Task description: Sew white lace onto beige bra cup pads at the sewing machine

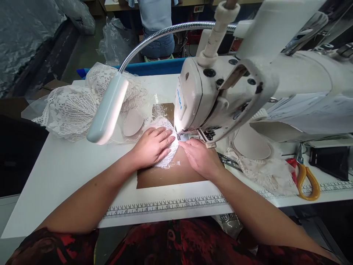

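Observation:
A piece of white lace [168, 159] lies at the needle area of the sewing machine [193, 88], lit brightly by the lamp. My left hand [153, 148] rests flat on this lace, fingers stretched out toward the presser foot [179, 137]. Close to the foot, on its right side, my right hand [202, 157] pinches the edge of the lace between thumb and forefinger; the other fingers are curled and partly hidden. Under both hands is a brown sheet [171, 180] fixed on the white table [68, 173]. A beige cup-shaped pad [133, 122] sits beyond my left hand.
Lace fabric [71, 110] is heaped at the left behind the lamp [108, 108]. Another pad [252, 141] on lace, black tweezers [230, 161] and orange-handled scissors [309, 184] lie to the right. A ruler tape [165, 207] runs along the front edge. A person [156, 22] sits beyond the table.

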Demonstrator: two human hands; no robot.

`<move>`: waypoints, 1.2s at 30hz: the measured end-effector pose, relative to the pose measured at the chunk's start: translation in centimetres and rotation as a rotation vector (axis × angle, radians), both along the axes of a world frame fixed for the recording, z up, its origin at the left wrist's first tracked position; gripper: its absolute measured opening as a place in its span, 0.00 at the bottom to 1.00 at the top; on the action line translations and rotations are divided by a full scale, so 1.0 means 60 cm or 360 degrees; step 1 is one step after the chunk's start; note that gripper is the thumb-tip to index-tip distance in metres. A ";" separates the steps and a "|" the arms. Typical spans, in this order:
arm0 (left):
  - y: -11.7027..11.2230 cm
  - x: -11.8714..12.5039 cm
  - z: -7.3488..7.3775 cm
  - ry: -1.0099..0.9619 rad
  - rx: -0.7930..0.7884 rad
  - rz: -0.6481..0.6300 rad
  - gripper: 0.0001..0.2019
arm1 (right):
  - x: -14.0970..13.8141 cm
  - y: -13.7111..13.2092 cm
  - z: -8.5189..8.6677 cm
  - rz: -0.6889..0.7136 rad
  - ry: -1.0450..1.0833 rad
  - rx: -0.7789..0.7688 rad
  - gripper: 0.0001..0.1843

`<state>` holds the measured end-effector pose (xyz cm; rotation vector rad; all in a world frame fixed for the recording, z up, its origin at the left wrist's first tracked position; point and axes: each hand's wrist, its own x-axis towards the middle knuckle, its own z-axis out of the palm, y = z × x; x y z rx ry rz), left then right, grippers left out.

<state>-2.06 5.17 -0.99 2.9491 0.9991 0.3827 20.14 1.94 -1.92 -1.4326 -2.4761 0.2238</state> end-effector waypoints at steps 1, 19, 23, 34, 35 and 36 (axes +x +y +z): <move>-0.002 -0.001 0.001 0.0012 -0.0008 -0.0029 0.20 | 0.002 0.000 -0.001 -0.0004 0.0023 0.0018 0.21; -0.009 -0.008 0.009 -0.0250 -0.0282 -0.0202 0.16 | 0.004 -0.006 0.008 0.0093 -0.0014 0.0008 0.19; -0.003 -0.007 0.003 -0.0116 -0.0210 -0.0244 0.17 | 0.001 -0.008 0.011 0.0129 -0.0089 0.0027 0.19; -0.006 0.010 0.003 0.0023 -0.0156 -0.0143 0.18 | -0.010 -0.008 0.019 -0.0038 -0.0170 -0.0029 0.20; -0.006 0.010 0.005 0.0022 -0.0169 -0.0143 0.19 | -0.010 -0.008 0.019 -0.0041 -0.0172 -0.0035 0.20; -0.006 0.010 0.006 0.0021 -0.0181 -0.0143 0.19 | -0.010 -0.008 0.019 -0.0043 -0.0171 -0.0040 0.21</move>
